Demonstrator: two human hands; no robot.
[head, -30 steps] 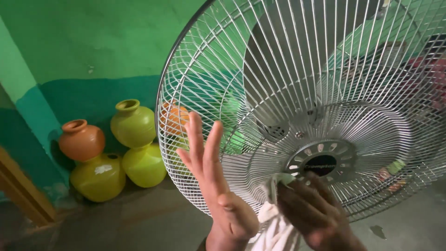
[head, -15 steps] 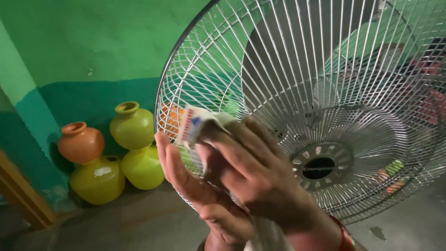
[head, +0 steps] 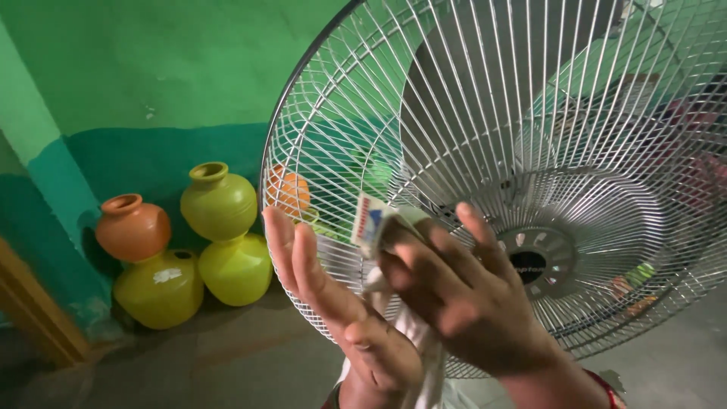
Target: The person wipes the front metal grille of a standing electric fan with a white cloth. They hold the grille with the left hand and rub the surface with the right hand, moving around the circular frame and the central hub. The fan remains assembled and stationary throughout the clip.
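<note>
Wiping the fan guard point(head: 485, 113) is in hand — right hand point(head: 462, 303) clamped on a cloth point(head: 379, 227), pressing at nine o'clock of the hub point(head: 534, 261); left hand point(head: 333, 310) flat, fingers together, empty. Next likely calls for sweeping along the wires.

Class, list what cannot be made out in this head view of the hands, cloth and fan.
- Cloth: mostly hidden behind the right hand and left hand.
- Fan grille: top and right cut off by the frame edges.
- Orange pot behind the grille: wires obscure it.
- Things beyond the fan, right side: blurred.
</note>
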